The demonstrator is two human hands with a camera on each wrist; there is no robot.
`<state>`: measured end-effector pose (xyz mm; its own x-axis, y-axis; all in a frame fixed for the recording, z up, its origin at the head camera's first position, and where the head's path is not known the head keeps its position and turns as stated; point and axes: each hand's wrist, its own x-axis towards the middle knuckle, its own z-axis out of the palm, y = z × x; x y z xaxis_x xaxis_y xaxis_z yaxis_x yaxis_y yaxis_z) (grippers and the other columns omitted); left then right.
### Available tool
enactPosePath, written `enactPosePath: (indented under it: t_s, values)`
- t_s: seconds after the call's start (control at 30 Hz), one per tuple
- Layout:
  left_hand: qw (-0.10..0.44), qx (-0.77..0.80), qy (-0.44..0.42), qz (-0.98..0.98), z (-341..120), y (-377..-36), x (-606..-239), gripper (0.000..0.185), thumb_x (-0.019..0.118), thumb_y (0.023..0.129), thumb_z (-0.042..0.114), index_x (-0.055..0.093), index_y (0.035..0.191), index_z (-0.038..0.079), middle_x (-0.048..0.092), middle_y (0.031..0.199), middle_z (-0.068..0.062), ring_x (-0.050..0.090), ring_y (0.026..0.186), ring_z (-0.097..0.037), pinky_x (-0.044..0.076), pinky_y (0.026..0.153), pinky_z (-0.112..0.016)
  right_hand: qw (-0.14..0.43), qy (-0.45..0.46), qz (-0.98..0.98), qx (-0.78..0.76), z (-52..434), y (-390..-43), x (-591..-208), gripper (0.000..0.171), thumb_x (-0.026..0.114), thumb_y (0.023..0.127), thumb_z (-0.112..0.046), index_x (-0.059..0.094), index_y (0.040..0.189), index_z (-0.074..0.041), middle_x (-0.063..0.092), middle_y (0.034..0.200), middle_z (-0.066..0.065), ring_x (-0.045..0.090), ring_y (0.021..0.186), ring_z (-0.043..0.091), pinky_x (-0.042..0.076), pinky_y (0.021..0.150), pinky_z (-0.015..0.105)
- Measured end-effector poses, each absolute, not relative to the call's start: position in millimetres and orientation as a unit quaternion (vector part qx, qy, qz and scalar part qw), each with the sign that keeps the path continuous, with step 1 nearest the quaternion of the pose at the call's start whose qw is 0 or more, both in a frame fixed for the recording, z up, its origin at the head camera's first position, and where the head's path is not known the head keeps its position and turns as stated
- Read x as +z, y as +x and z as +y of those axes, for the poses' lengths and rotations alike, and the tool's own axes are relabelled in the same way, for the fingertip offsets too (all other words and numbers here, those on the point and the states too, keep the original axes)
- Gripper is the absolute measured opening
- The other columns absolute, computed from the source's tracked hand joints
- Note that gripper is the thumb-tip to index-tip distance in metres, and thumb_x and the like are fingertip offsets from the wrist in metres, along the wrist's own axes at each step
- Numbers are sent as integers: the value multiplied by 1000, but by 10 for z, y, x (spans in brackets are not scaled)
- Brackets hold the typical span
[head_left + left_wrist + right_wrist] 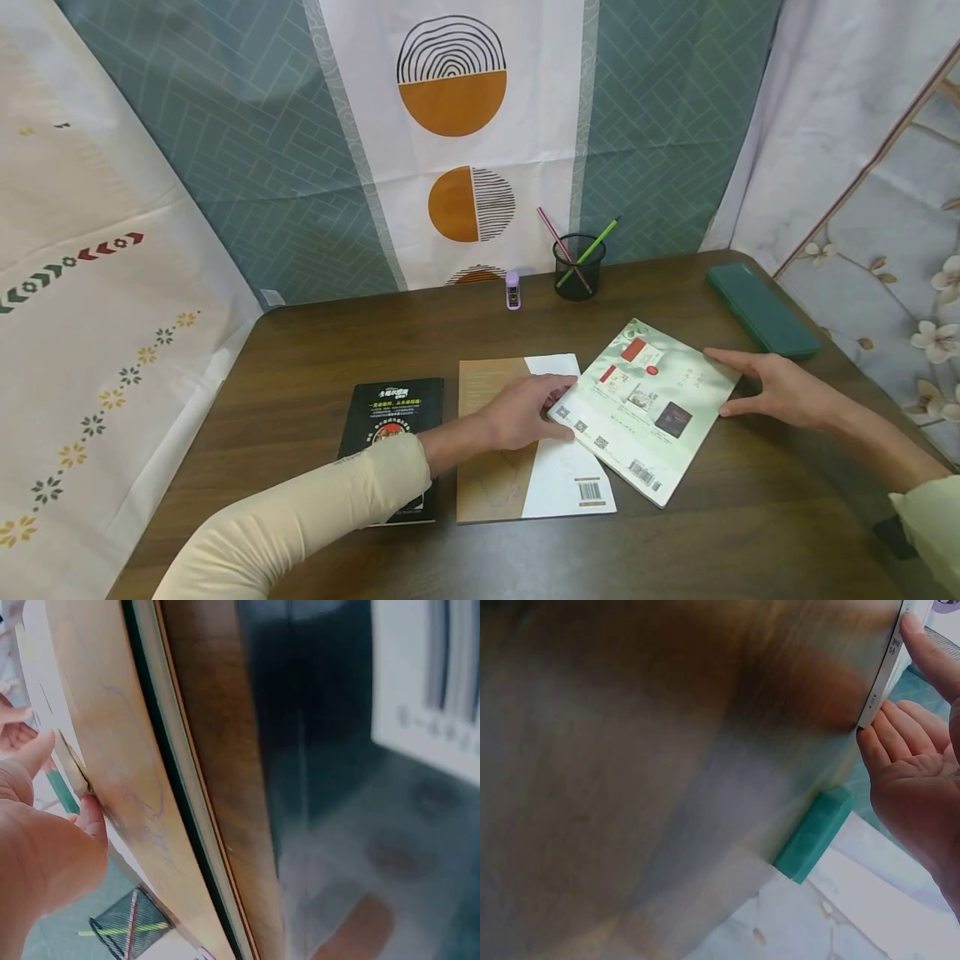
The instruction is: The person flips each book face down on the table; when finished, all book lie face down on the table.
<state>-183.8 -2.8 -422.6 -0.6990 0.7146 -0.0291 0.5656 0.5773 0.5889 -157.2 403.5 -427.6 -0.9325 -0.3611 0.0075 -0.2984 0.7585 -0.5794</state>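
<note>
A pale green paperback book with a barcode on its back cover [647, 408] lay slanted on the dark brown wooden table [750, 517], its long axis running from the near right up toward the far left, one lower corner overlapping the tan-and-white paperback book [510, 483] beside it. The green book sat squarely between the two hands. The left hand [525, 412] met it at its left edge, fingers bent against the corner where the two books overlapped; the wrist view showed fingertips pressed to that edge, but whether they actually pinched it or only pushed could not be told. The right hand [780, 387] was spread flat and relaxed at the book's far right corner, fingers straight against the edge and thumb out along it (a steadying touch, not a grasp). Both hands were about equally near, one at each end of the book's short axis.

A black paperback book [393, 412] lay partly under the left sleeve. Farther back stood a black mesh pen cup [579, 267] with pencils, a small lilac stapler [513, 291], and a dark green rectangular case [761, 310] at the right edge.
</note>
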Motion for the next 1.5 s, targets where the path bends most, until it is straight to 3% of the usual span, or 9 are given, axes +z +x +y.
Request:
enactPosePath:
  t_s: [0.17, 0.33, 0.47, 0.57, 0.6, 0.97, 1.1, 1.4, 1.5]
  values:
    - [138, 274, 378, 873, -8, -1770, -4224, 77, 91, 88, 22, 54, 154, 6, 68, 126, -4, 61, 104, -9, 49, 88, -18, 46, -178, 935, -303, 4082, -1579, -4257, 93, 95, 80, -28, 49, 155, 4, 55, 150, 31, 52, 135, 51, 38, 91, 5]
    - [105, 244, 414, 871, 44, -1714, -4232, 56, 90, 89, 22, 64, 137, 8, 70, 114, 2, 60, 93, -7, 46, 80, -16, 52, -180, 934, -303, 4112, -1590, -4253, 93, 93, 81, -26, 48, 156, 4, 53, 151, 32, 51, 137, 49, 39, 92, 5]
    - [87, 203, 433, 874, 90, -1637, -4240, 59, 89, 90, 27, 63, 140, 8, 71, 126, 0, 63, 105, -10, 48, 92, -19, 63, -173, 935, -304, 4120, -1622, -4260, 92, 91, 84, -23, 44, 157, 7, 47, 153, 37, 45, 140, 58, 52, 102, 38]
    - [87, 179, 429, 881, 113, -1581, -4232, 69, 89, 90, 31, 59, 149, 8, 63, 147, -3, 60, 128, -14, 45, 110, -27, 65, -169, 935, -304, 4130, -1651, -4259, 89, 90, 86, -17, 43, 156, 10, 45, 153, 39, 43, 139, 63, 44, 103, 66]
    - [84, 169, 426, 885, 120, -1564, -4230, 72, 88, 91, 33, 58, 151, 8, 59, 153, -3, 57, 134, -15, 42, 114, -29, 64, -167, 936, -305, 4134, -1660, -4258, 87, 89, 86, -15, 43, 155, 11, 45, 153, 40, 43, 138, 64, 42, 103, 69]
    - [64, 107, 422, 898, 197, -1410, -4217, 70, 81, 94, 51, 60, 151, 16, 52, 160, -1, 52, 138, -19, 44, 110, -40, 67, -157, 936, -307, 4129, -1720, -4261, 81, 87, 89, -12, 45, 154, 12, 45, 153, 40, 42, 136, 67, 42, 103, 74]
    - [63, 105, 423, 898, 213, -1385, -4237, 72, 80, 94, 52, 59, 153, 15, 50, 161, -2, 49, 142, -19, 42, 114, -36, 72, -165, 932, -315, 4128, -1728, -4264, 78, 84, 91, -9, 44, 154, 11, 44, 154, 40, 42, 136, 67, 41, 103, 74]
    - [54, 121, 448, 884, 239, -1346, -4244, 70, 82, 91, 55, 63, 148, 18, 51, 159, -3, 49, 140, -18, 41, 114, -31, 73, -184, 933, -300, 4110, -1747, -4235, 71, 79, 94, -3, 44, 154, 12, 44, 154, 39, 43, 139, 62, 51, 105, 54]
    - [58, 118, 442, 888, 260, -1345, -4264, 74, 81, 90, 58, 61, 151, 20, 46, 164, -2, 46, 144, -18, 40, 117, -34, 86, -183, 930, -307, 4098, -1761, -4223, 71, 77, 95, 0, 41, 155, 14, 40, 155, 41, 40, 140, 64, 46, 106, 63]
